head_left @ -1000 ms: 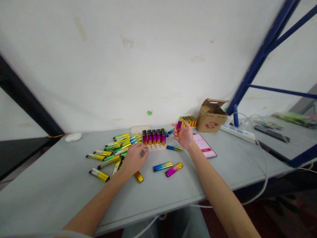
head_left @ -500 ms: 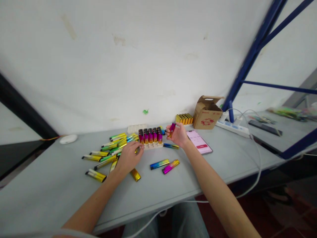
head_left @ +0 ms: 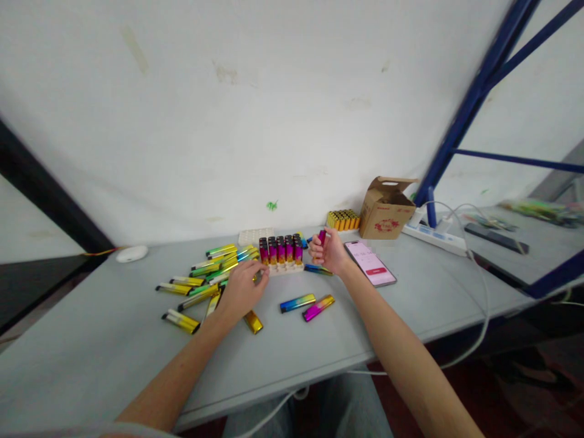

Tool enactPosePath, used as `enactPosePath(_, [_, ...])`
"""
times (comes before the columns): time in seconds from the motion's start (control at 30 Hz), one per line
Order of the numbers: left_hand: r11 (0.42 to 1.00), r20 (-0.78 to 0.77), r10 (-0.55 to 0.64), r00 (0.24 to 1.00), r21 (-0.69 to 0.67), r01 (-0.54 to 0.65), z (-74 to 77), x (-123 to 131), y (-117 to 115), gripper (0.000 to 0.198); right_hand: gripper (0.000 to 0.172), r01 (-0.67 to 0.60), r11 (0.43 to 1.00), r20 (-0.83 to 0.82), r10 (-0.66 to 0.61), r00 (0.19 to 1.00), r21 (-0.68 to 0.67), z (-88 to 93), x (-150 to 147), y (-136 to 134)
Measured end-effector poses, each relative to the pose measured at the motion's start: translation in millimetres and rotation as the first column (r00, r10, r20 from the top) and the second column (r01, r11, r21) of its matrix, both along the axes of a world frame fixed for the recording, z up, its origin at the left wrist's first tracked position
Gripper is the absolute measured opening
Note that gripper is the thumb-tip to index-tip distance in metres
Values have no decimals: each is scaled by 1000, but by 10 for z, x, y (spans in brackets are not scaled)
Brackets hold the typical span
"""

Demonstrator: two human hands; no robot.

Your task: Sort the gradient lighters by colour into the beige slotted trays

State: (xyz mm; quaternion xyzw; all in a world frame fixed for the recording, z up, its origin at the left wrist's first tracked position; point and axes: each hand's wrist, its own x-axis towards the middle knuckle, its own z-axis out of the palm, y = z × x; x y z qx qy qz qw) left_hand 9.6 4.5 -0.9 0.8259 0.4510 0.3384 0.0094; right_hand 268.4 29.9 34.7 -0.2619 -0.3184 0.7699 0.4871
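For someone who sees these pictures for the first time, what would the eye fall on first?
The eye goes first to the block of upright magenta-and-gold tubes in a cream rack, in the middle of the grey table. To its left lies a loose pile of yellow-green metallic tubes. Just right of the rack, the right hand holds one magenta tube.

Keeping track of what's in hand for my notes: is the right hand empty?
No, the right hand is pinching a magenta metallic stick between its fingers.
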Motion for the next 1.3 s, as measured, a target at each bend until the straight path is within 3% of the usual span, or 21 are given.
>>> enactPosePath(0.2, [1000, -8, -9, 1000, 20, 10, 17, 10, -12, 24, 39, 32, 999, 12, -32, 999, 18, -37, -27, 6])
enactPosePath(0.37, [1000, -6, 2, 1000, 12, -2, 17, 12, -8, 23, 33, 192, 977, -234, -167, 958, 91, -17, -64, -25])
enactPosePath(0.47, [1000, -3, 8, 1000, 11, -8, 27, 17, -16, 25, 31, 188, 978, -308, -151, 939, 94, 2, -61, -43])
enactPosePath(0.83, [1000, 12, 10, 1000, 26, -10, 52, 41, -38, 23, 45, 33, 999, -60, -34, 998, -18, -21, -56, -26])
enactPosePath(1.3, [1000, 6, -18, 1000, 24, 18, 24, 21, -14, 25, 36, 98, 995, 63, -96, 993, -29, 106, -186, -76])
